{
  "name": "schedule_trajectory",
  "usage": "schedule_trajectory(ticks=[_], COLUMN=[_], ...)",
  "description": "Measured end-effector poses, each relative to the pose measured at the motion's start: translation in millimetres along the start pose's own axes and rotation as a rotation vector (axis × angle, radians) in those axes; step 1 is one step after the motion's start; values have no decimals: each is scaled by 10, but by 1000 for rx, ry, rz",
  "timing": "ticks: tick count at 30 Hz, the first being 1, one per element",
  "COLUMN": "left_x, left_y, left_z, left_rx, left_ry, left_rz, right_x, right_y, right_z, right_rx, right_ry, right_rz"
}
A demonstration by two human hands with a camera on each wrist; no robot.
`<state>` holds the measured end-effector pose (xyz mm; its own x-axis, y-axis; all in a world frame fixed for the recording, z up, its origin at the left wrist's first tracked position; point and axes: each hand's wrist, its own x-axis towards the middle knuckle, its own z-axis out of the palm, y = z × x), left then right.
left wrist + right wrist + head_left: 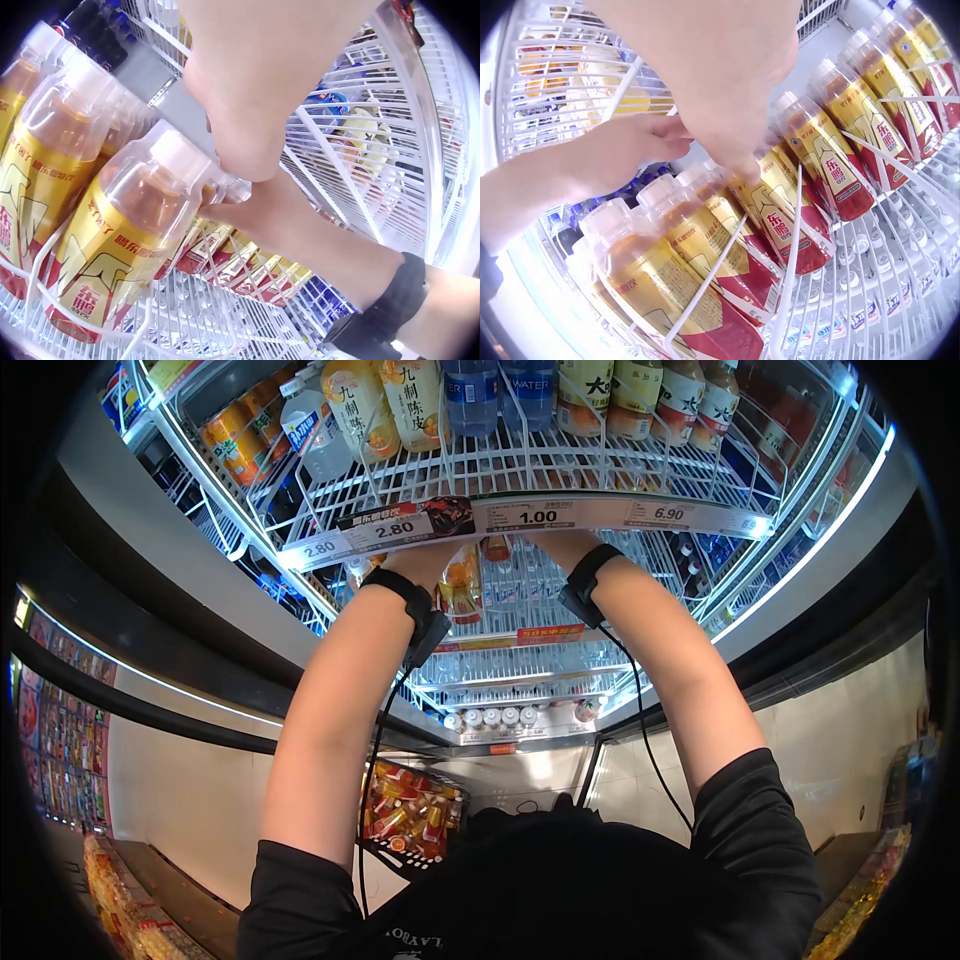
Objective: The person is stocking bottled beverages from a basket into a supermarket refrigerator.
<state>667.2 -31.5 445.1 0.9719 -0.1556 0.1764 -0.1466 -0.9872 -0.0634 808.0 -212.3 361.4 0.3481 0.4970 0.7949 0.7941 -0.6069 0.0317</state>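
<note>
A: Energy-drink bottles, colours?
B: Amber liquid. Gold-yellow labels with a red foot and red characters. Clear over-caps on pale lids.
A: Rack?
B: Wire rack white all over.
A: 12 o'clock, head view?
B: Water bottles labelled blue. Price strip white with black digits. Wrist straps and sleeves black.

Yellow bottles read 东鹏 — shelf-edge price tags show 2.80, 1.00, 6.90.
</note>
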Motion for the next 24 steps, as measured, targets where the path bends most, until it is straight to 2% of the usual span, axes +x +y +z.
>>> schedule_trajectory(ticks=[5,7,8,12,14,15,17,18,20,24], left_x=[97,103,86,-365,-631,-775,-1115,-1308,-1660,-2326], left_y=[123,194,250,481,564,627,744,793,873,925], left_z=[-4,11,44,-154,-84,-29,107,140,174,341], left_rx=[37,-170,-177,-184,-247,-249,-295,-295,-447,-656], left_ry=[31,-50,-70,-175,53,54,503,501,440,355], left_rz=[-6,-39,-67,-72,30,35,223,217,226,132], right_x=[-88,-117,-116,-344,-533,-604,-694,-744,-815,-1039], right_y=[-238,-378,-398,-725,-916,-1063,-1433,-1589,-1851,-2214], right_z=[-417,-524,-601,-917,-972,-1048,-1302,-1422,-1625,-1819], right_rx=[-16,231,17,29,87,83,240,244,289,374], right_ry=[-66,-218,-294,-296,-172,-172,-29,-32,-496,-581], right_rz=[-39,232,111,191,203,206,224,222,369,270])
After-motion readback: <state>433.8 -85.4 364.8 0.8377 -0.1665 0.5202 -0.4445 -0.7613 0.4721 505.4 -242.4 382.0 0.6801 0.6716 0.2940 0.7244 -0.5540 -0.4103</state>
